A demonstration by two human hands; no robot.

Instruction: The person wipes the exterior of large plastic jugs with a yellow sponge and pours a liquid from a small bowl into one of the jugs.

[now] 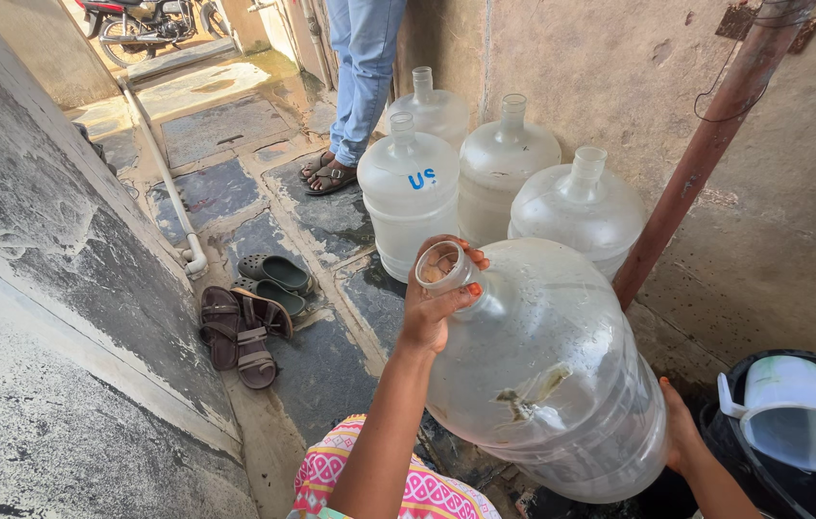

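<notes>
We're holding a big clear water jug (547, 375) w/ both hands, tilted well off upright. Its long axis is running from lower right to upper left in the view: the base is sitting low at the right, the open neck (446, 267) is pointing up-left, toward the standing jugs (485, 173) and away from us. It's hanging in the air above the wet stone floor (235, 202), close in front of our body, not touching the other jugs as far as we're seeing.

Our left hand (435, 303) is wrapping round the neck just under the mouth, fingers (470, 261) curled and pressed tight on it. Our right hand (682, 423) is pressing flat against the base, but the jug's hiding most of it, so we can't tell how its fingers are lying.

Four more jugs are standing upright by the wall (619, 86), beside a rusty pipe (706, 144). A black bucket (792, 481) w/ a white pitcher (792, 408) on it is sitting just right of the base. Sandals (244, 332) are lying on the floor at left; another person's legs in jeans (360, 77) are standing behind the jugs.
</notes>
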